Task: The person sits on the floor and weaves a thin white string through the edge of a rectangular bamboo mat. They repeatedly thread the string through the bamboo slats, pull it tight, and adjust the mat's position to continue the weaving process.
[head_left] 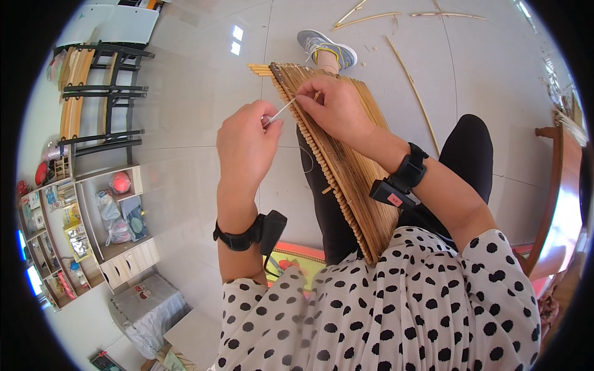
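Observation:
Across my lap lies a long panel of thin tan reed-like sticks (365,179), with a brown strip along it and a row of round stick ends down its left side. A white string (285,107) runs taut between my hands near the panel's far end. My left hand (249,133) is closed on it, just left of the panel, in a pinch. Over the panel's far part, my right hand (337,108) pinches the string's other end against the edge; its fingertips are partly hidden. A thin loose strand hangs below, beside my dark trousers.
Loose sticks (413,93) and small scraps lie on the tiled floor (204,117) ahead and to the right. A wooden chair or bench (550,198) stands at the right. Shelves (68,229) and black-framed furniture (111,93) line the left. My shoe (327,49) is beyond the panel.

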The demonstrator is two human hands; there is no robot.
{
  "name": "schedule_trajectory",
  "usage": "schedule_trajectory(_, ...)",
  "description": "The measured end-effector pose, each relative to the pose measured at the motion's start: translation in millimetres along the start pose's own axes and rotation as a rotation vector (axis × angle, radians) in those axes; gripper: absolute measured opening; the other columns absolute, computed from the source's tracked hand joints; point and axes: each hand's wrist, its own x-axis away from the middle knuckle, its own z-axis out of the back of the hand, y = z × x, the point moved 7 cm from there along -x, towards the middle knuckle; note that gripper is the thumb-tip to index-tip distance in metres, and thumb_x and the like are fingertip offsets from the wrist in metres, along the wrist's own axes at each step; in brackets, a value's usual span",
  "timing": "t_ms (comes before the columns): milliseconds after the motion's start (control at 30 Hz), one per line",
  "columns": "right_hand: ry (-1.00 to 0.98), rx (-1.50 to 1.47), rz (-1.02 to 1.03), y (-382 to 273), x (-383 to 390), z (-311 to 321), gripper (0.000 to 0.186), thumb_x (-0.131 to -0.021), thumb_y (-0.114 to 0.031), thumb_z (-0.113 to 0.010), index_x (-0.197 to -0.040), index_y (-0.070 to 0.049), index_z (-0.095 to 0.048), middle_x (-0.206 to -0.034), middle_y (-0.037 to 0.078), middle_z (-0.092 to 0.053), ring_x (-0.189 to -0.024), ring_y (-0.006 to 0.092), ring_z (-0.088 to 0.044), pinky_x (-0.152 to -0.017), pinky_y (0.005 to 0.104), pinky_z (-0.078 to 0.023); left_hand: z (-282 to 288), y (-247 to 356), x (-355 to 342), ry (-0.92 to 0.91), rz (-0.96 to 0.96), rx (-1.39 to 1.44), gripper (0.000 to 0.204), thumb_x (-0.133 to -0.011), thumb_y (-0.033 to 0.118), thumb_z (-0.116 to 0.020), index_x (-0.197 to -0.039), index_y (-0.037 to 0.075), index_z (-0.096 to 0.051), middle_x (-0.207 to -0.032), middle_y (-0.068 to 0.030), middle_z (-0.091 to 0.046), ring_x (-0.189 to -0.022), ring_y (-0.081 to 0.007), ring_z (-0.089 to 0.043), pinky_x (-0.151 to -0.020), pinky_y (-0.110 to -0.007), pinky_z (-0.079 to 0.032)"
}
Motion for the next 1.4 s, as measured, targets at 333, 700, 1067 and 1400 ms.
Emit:
schedule_trajectory(333,-0.002,0.013,-0.017,0,-3,2,0.013,-0.087,-0.013,-0.070,-0.091,-0.001,-0.070,-0.077,0.006,-0.067,-0.064,0.0137,-0.060,-0.060,0.0291,-0.050,24,9,22,-0.070,0.110,0.416,0.007,-0.085,0.004,-0.067,-0.083,0.001,-0.063,-0.068,-0.0015,-0.060,-0.058,-0.0084,-0.051,-0.055,-0.024,-0.041)
schedule_trajectory(700,-0.055,0.063,-0.048,-5,0,18,0.029,-0.083,-0.010,-0.069,-0.112,-0.004,-0.065,-0.089,0.002,-0.062,-0.062,0.0106,-0.058,-0.058,0.0281,-0.047,25,-3,18,-0.006,0.080,0.532,0.008,-0.089,0.006,-0.066,-0.089,0.000,-0.062,-0.070,0.0018,-0.058,-0.061,-0.0042,-0.049,-0.056,-0.021,-0.039)
schedule_trajectory(1067,-0.073,-0.020,0.098,-11,-1,8,0.028,-0.085,-0.010,-0.073,-0.113,-0.008,-0.070,-0.083,-0.001,-0.059,-0.060,0.0068,-0.048,-0.055,0.0233,-0.043,29,-5,9,0.086,0.089,0.584,0.007,-0.091,0.006,-0.065,-0.090,0.000,-0.060,-0.074,0.0012,-0.058,-0.066,-0.0061,-0.051,-0.062,-0.022,-0.042)
schedule_trajectory(1400,-0.005,0.016,0.076,-8,-3,8,0.013,-0.088,-0.014,-0.071,-0.096,-0.004,-0.072,-0.072,0.006,-0.063,-0.061,0.0111,-0.055,-0.057,0.0280,-0.046,29,-9,8,0.108,0.108,0.588,0.007,-0.091,0.006,-0.065,-0.090,0.000,-0.061,-0.075,0.0005,-0.060,-0.067,-0.0076,-0.054,-0.064,-0.023,-0.044)
